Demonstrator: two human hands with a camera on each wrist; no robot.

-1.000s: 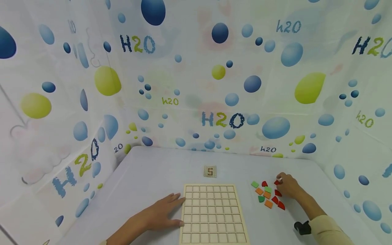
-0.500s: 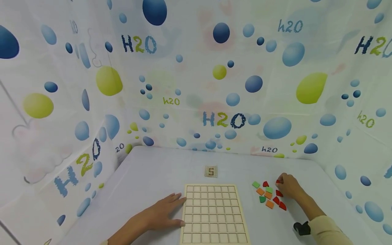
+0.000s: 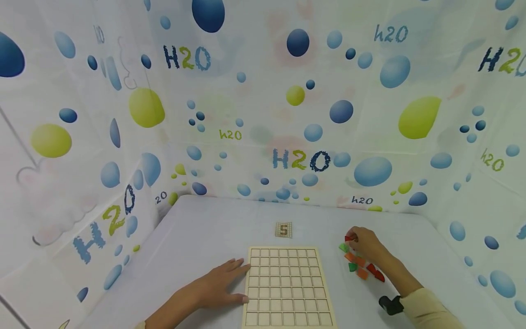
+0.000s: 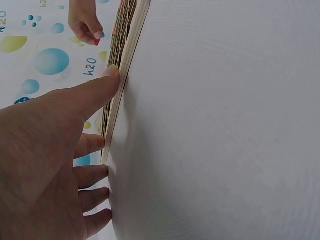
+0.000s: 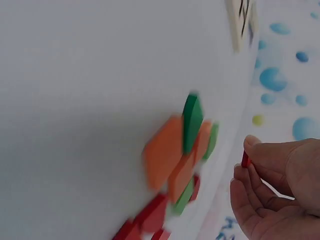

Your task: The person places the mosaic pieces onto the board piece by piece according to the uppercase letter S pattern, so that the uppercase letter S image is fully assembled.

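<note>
My left hand [image 3: 218, 285] lies at the left edge of a pale wooden grid board [image 3: 282, 282]. Its fingers are straight, and the thumb and fingertips touch the board's side in the left wrist view. Right of the board, my right hand [image 3: 367, 244] pinches a small red piece [image 5: 245, 159] between thumb and fingers, raised over the far end of a loose group of flat pieces. That group holds orange pieces [image 3: 362, 274], a dark green piece [image 3: 352, 267], light green pieces [image 3: 343, 247] and red pieces [image 3: 379, 275]. My right hand hides part of the group in the head view.
Behind the board lies a small square tile [image 3: 283, 230] with a brown 5- or S-like mark. A black device [image 3: 390, 305] sits at the right sleeve. The white table [image 3: 205, 228] ends at a patterned curtain [image 3: 263, 114] behind and at both sides.
My right hand has moved left from the right side of the group, carrying the red piece up off the table. The left hand stays at the board's edge.
</note>
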